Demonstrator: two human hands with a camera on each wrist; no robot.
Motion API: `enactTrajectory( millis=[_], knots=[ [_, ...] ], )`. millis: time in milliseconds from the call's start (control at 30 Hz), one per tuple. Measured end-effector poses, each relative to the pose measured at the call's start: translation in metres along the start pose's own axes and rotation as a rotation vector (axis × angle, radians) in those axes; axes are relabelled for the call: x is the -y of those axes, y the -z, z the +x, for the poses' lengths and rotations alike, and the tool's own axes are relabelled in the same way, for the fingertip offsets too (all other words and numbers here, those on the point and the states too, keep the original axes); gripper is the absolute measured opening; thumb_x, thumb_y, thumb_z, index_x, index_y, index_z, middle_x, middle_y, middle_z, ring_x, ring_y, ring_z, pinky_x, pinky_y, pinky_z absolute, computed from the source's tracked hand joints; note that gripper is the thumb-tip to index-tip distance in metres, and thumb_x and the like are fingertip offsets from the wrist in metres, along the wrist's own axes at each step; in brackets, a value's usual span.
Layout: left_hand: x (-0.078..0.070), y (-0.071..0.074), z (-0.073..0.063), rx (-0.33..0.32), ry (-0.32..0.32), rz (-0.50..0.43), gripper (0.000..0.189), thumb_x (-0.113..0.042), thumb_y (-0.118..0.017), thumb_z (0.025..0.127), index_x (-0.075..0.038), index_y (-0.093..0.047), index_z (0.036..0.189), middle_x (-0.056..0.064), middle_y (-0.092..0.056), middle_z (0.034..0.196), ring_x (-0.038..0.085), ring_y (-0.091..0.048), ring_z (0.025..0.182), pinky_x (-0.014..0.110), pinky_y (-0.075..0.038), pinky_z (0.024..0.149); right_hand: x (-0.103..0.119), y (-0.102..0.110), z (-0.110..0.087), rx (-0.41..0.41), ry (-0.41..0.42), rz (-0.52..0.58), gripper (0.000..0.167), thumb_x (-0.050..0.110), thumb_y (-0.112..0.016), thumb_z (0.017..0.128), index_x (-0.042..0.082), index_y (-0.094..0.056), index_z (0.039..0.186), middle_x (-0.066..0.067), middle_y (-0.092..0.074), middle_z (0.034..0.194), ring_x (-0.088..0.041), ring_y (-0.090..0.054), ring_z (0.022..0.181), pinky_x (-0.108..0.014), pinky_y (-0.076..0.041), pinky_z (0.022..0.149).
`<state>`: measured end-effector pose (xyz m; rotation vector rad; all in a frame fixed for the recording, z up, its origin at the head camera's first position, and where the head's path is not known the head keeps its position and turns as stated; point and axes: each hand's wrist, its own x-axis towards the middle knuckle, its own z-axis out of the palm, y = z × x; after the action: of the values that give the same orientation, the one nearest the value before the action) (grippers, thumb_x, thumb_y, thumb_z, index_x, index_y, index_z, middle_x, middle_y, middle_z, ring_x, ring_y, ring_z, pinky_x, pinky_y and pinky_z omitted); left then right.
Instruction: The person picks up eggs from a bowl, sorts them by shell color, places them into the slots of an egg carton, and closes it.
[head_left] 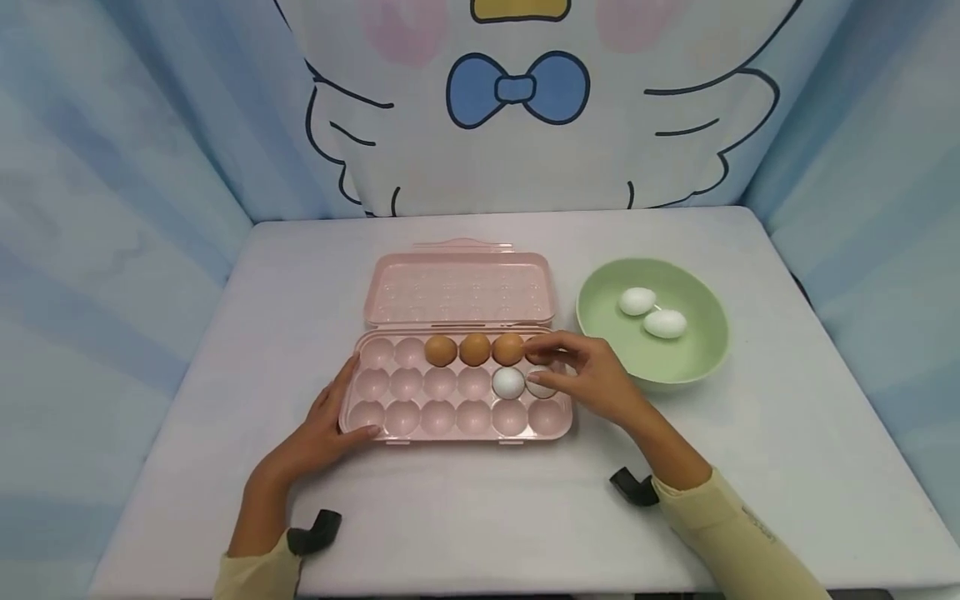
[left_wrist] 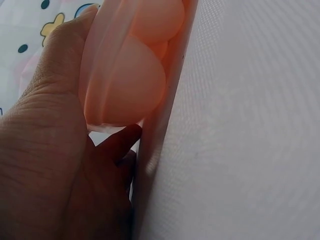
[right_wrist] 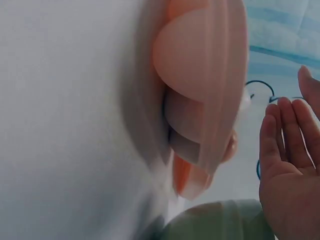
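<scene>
A pink egg carton (head_left: 456, 414) lies with its lid (head_left: 461, 287) folded back. Several brown eggs (head_left: 474, 350) sit in its back row, toward the right. Two white eggs (head_left: 508, 383) occupy the right part of the middle row. My left hand (head_left: 318, 437) holds the carton's left end, thumb at the front corner and fingers along the side. Above the right end hovers my right hand (head_left: 596, 379), partly covering the rightmost brown and white eggs. In the right wrist view its fingers (right_wrist: 295, 135) are extended, thumb apart, with nothing visible between them.
A green bowl (head_left: 690, 367) stands right of the carton, holding two white eggs (head_left: 664, 324). Both stand on a white-covered table (head_left: 450, 525). Blue curtains (head_left: 90, 250) hang at the sides, and a cloth with a cartoon figure (head_left: 517, 158) hangs behind.
</scene>
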<state>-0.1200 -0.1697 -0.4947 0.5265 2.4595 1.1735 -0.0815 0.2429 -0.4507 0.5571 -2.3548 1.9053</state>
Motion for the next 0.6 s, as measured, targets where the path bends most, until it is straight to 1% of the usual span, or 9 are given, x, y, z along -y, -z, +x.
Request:
enactTrajectory(
  millis=[100,200,267,400,467,533,567,600],
  knots=[
    [0.001,0.001,0.0,0.001,0.001,-0.006,0.11,-0.043,-0.077,0.092,-0.03,0.003,0.167,0.022,-0.012,0.168,0.051,-0.007,0.15,0.077,-0.016,0.111,0.009,0.009,0.001,-0.021,0.029,0.024,0.037,-0.011,-0.08,0.084,-0.007,-0.07,0.119,-0.028,-0.068,0.119,-0.04,-0.066,0.111,-0.042,-0.05,0.101],
    [0.004,0.004,-0.004,-0.001,-0.001,-0.02,0.11,-0.042,-0.077,0.092,-0.032,0.003,0.167,0.022,-0.011,0.168,0.05,-0.007,0.151,0.076,-0.015,0.111,0.016,0.017,0.002,-0.047,0.062,0.055,0.037,-0.015,-0.079,0.083,-0.009,-0.069,0.118,-0.029,-0.067,0.118,-0.032,-0.066,0.114,-0.039,-0.05,0.102],
    [0.005,0.006,-0.005,0.0,-0.011,-0.025,0.11,-0.042,-0.077,0.093,-0.032,0.003,0.167,0.022,-0.011,0.168,0.05,-0.007,0.151,0.076,-0.016,0.111,0.021,0.026,0.002,-0.073,0.081,0.063,0.036,-0.017,-0.078,0.083,-0.011,-0.067,0.117,-0.027,-0.067,0.118,-0.028,-0.066,0.114,-0.038,-0.051,0.1],
    [0.007,0.009,-0.006,0.003,-0.035,-0.033,0.108,-0.041,-0.077,0.094,-0.033,0.002,0.167,0.02,-0.011,0.169,0.048,-0.007,0.151,0.075,-0.017,0.111,0.025,0.05,0.0,-0.156,0.101,-0.015,0.036,-0.019,-0.077,0.083,-0.013,-0.066,0.117,-0.02,-0.068,0.115,-0.023,-0.065,0.11,-0.033,-0.053,0.095],
    [0.007,0.009,-0.005,0.006,-0.044,-0.035,0.107,-0.041,-0.076,0.094,-0.032,0.001,0.167,0.019,-0.011,0.169,0.047,-0.008,0.151,0.075,-0.018,0.111,0.027,0.065,-0.002,-0.2,0.084,-0.08,0.036,-0.019,-0.076,0.083,-0.012,-0.066,0.117,-0.019,-0.068,0.114,-0.023,-0.065,0.108,-0.03,-0.053,0.094],
    [0.008,0.009,-0.004,0.009,-0.051,-0.038,0.107,-0.041,-0.076,0.094,-0.032,0.001,0.168,0.017,-0.011,0.17,0.046,-0.008,0.152,0.074,-0.018,0.111,0.03,0.081,-0.005,-0.238,0.04,-0.167,0.035,-0.015,-0.077,0.085,-0.011,-0.066,0.118,-0.018,-0.068,0.115,-0.021,-0.065,0.108,-0.027,-0.052,0.094],
    [0.008,0.009,-0.003,0.01,-0.054,-0.037,0.107,-0.042,-0.076,0.094,-0.032,0.001,0.168,0.016,-0.011,0.17,0.045,-0.008,0.152,0.074,-0.018,0.112,0.032,0.089,-0.007,-0.252,-0.002,-0.216,0.035,-0.011,-0.078,0.087,-0.009,-0.067,0.12,-0.017,-0.068,0.116,-0.018,-0.065,0.109,-0.024,-0.051,0.094],
    [0.009,0.009,-0.003,0.011,-0.056,-0.036,0.107,-0.042,-0.076,0.093,-0.032,0.001,0.168,0.015,-0.011,0.17,0.045,-0.008,0.152,0.074,-0.018,0.112,0.034,0.096,-0.009,-0.262,-0.067,-0.264,0.033,-0.005,-0.078,0.09,-0.007,-0.067,0.121,-0.014,-0.069,0.118,-0.013,-0.065,0.109,-0.021,-0.05,0.094]
  ],
)
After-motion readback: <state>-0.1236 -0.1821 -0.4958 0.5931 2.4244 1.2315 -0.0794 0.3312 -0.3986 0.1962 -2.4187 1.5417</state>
